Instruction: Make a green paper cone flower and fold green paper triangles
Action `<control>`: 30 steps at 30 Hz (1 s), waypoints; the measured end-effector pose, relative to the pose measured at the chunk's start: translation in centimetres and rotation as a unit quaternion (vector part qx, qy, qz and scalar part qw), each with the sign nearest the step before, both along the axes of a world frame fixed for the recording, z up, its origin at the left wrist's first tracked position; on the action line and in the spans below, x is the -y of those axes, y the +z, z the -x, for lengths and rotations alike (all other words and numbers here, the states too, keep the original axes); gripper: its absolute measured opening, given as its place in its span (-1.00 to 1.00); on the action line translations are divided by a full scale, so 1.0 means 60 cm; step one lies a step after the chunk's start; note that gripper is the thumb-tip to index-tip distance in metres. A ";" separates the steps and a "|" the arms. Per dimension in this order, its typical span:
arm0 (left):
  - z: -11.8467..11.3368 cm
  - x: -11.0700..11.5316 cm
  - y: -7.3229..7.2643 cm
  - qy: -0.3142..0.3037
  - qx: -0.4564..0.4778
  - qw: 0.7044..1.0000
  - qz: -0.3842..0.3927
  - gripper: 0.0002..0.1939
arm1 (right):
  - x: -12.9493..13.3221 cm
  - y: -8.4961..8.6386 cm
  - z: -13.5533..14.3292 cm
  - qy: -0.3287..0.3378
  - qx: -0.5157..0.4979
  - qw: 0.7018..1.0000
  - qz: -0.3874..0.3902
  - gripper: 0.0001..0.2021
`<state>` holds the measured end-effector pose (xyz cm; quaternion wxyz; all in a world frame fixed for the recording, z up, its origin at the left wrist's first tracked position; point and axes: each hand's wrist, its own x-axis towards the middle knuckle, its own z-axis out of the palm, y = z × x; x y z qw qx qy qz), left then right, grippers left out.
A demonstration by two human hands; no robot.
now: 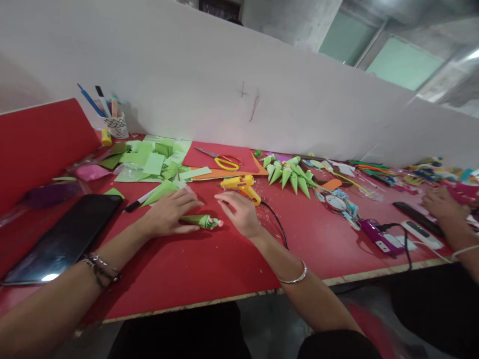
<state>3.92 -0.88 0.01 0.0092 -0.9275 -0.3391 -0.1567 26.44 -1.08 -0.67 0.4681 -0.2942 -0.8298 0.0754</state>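
My left hand [171,212] is palm down on the red table with fingers stretched out. Its thumb lies along a rolled green paper cone [200,220] with layered edges and small pink tips at its right end. The hand hides the cone's left end. My right hand [240,214] hovers to the right of the cone, fingers bent loosely leftward and thumb slightly apart, with nothing visible in them. Just behind it lies a yellow hot glue gun [243,185] with a black cord. A green paper piece [160,192] and a marker [140,200] are beside my left hand.
Green paper cutouts [153,162] and yellow-handled scissors [224,160] lie at the back. Several green cones [288,174] are grouped right of them. A black phone [67,234] lies left. A purple power adapter [381,238] sits right, near another person's hand [443,202].
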 end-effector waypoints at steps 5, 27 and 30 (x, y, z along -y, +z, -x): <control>-0.009 -0.002 -0.008 -0.028 -0.008 0.999 0.027 -0.54 | 0.002 0.001 0.001 -0.021 -0.012 1.000 0.013 -0.81; -0.024 0.018 -0.002 0.181 0.355 0.878 0.264 -0.64 | -0.002 0.017 -0.014 -0.088 -0.102 0.991 -0.014 -0.90; -0.032 0.028 -0.002 0.128 0.475 0.766 0.413 -0.67 | -0.004 0.017 -0.015 -0.091 -0.097 0.991 -0.010 -0.87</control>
